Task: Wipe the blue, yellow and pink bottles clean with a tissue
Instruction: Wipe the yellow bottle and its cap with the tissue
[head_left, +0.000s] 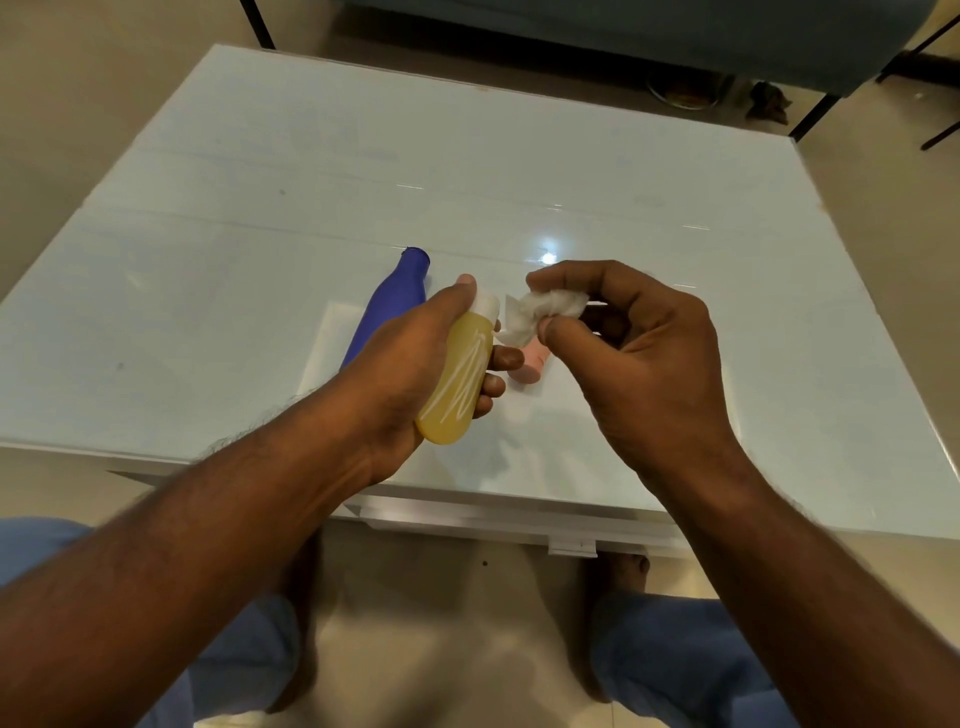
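Above the pale surface (519, 171), left hand (410, 364) fingers curl round the yellow bottle (457, 387), white scribbles on it; right hand (639, 353) pinches a tissue (545, 309)

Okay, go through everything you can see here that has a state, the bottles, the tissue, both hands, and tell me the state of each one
yellow bottle: lifted off the table, white cap on
blue bottle: lying on the table, untouched
pink bottle: on the table, mostly hidden behind the hands
tissue: crumpled, beside the yellow bottle's cap
left hand: grips the yellow bottle
right hand: pinches the tissue
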